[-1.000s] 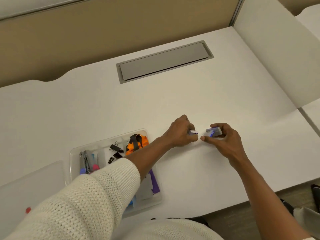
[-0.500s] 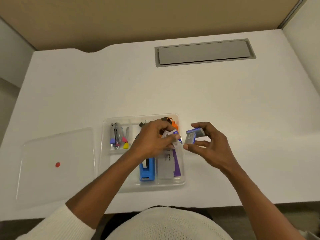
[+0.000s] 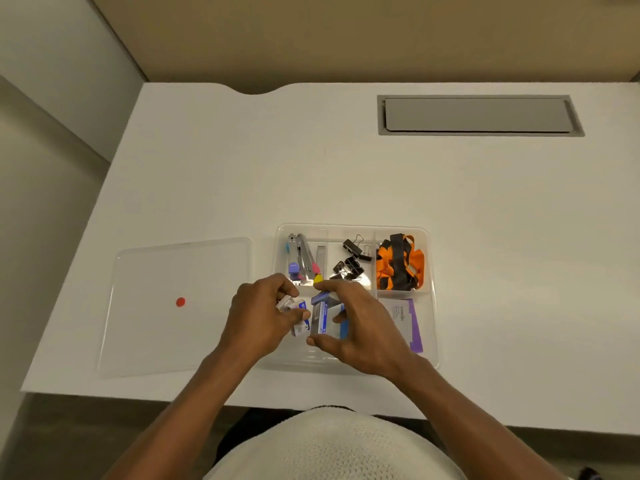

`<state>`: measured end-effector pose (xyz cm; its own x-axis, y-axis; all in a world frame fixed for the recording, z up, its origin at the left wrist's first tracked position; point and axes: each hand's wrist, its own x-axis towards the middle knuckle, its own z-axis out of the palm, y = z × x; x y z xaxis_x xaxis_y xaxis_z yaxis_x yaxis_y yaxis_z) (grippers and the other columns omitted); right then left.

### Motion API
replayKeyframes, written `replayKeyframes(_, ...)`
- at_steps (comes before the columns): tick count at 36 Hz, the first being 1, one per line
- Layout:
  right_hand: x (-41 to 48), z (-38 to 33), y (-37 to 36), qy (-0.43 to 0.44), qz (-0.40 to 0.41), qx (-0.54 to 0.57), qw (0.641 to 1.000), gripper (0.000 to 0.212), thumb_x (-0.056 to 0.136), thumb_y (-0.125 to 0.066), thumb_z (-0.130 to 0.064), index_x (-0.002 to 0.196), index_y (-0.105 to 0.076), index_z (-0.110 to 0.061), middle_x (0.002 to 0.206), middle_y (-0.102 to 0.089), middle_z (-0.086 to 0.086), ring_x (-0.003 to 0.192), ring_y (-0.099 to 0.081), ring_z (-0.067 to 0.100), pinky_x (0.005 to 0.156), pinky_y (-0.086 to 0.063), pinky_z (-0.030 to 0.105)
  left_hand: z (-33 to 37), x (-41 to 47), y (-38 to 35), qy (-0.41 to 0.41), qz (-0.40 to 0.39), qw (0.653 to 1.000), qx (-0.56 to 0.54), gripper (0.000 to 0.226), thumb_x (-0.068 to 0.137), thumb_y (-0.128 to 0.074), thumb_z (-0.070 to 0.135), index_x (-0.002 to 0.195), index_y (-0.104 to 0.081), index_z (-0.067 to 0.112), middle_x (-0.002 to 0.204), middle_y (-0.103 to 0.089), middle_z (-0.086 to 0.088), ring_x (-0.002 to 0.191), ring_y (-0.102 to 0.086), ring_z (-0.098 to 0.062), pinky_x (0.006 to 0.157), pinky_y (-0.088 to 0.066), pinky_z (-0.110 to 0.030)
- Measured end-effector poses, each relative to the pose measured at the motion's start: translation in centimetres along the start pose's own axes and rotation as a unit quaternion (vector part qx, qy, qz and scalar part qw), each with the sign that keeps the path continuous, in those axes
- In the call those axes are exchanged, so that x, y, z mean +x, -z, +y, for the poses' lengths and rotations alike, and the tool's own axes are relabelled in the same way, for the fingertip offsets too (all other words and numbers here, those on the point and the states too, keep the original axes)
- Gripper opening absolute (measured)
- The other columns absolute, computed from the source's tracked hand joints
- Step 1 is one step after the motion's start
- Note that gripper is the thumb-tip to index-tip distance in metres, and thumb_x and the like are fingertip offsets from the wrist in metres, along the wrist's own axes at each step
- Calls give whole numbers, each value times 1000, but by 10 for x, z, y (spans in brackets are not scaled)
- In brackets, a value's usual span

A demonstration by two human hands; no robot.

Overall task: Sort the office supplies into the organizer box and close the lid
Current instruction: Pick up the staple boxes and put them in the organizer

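Head view: both hands have carried small staple boxes from bare bench to above the organizer box [image 3: 429, 237], lower centre. Left hand [image 3: 263, 315] pinches one; right hand [image 3: 360, 327] grips the blue staple box [image 3: 323, 317]. Lid [image 3: 156, 271] lies left, unfitted.

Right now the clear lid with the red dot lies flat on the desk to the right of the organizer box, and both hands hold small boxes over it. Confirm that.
Wrong side. The head view shows the lid lying flat left of the organizer box. The rest holds: the left hand and right hand each hold a small box over the organizer.
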<state>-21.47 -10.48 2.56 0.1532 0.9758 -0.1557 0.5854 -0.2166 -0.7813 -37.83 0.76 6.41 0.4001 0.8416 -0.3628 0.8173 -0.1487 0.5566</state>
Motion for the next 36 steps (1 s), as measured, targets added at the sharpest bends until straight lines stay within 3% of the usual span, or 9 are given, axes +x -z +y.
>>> replayKeyframes(3,5,-9,-16,27,-10,-81,996,83,76,-80,-57,146,-41,-34,137,-52,-7,112,-58,10,88,-58,32,-12,1,-3,-12,-27,998,53,37,78,-90,38,106,-71,24,97,-78,2,81,-73,-14,76,-61,-31)
replayKeyframes(7,8,-15,-28,33,-21,-146,988,80,79,-78,-52,147,-43,-28,137,-54,-3,123,-52,15,95,-56,35,-17,2,-9,-32,-67,989,127,48,84,-84,40,124,-66,21,122,-75,-1,104,-72,-20,95,-58,-31)
replayKeyframes(12,13,-18,-39,47,-20,-196,979,76,82,-74,-51,148,-47,-25,138,-59,-2,126,-49,20,91,-58,39,-25,3,-9,-48,-71,987,133,47,89,-79,36,131,-61,25,136,-65,2,113,-68,-19,101,-54,-29)
replayKeyframes(17,17,-20,-44,30,-43,-194,980,74,83,-80,-40,148,-47,-24,145,-53,0,132,-47,20,99,-55,37,-33,5,1,-58,-42,991,111,35,90,-78,39,121,-67,26,120,-73,6,95,-68,-13,88,-55,-25)
replayKeyframes(23,23,-26,-49,38,-13,-207,978,41,81,-85,-17,120,-73,-15,120,-69,4,112,-61,21,89,-58,34,-45,9,20,-55,-6,998,37,23,88,-79,43,102,-73,27,86,-68,17,75,-67,-7,78,-62,-30)
replayKeyframes(29,30,-43,-54,35,25,-147,988,22,88,-79,-19,110,-76,-19,113,-71,0,107,-63,18,86,-58,33,-71,12,44,-5,56,998,-8,19,87,-80,43,89,-75,24,84,-75,12,72,-69,-9,72,-61,-30)
replayKeyframes(33,42,-65,-60,46,23,-88,995,16,90,-76,-20,106,-75,-21,105,-67,-5,88,-62,6,74,-53,17,-104,17,67,74,125,989,-23,23,86,-81,44,77,-71,26,74,-71,14,68,-67,-8,67,-60,-33)
replayKeyframes(36,58,-82,-68,48,0,-67,997,18,92,-74,-22,110,-73,-21,107,-68,-5,82,-63,2,73,-53,14,-136,23,86,129,177,976,-13,24,86,-80,46,79,-70,25,84,-73,7,74,-70,-17,70,-60,-37)
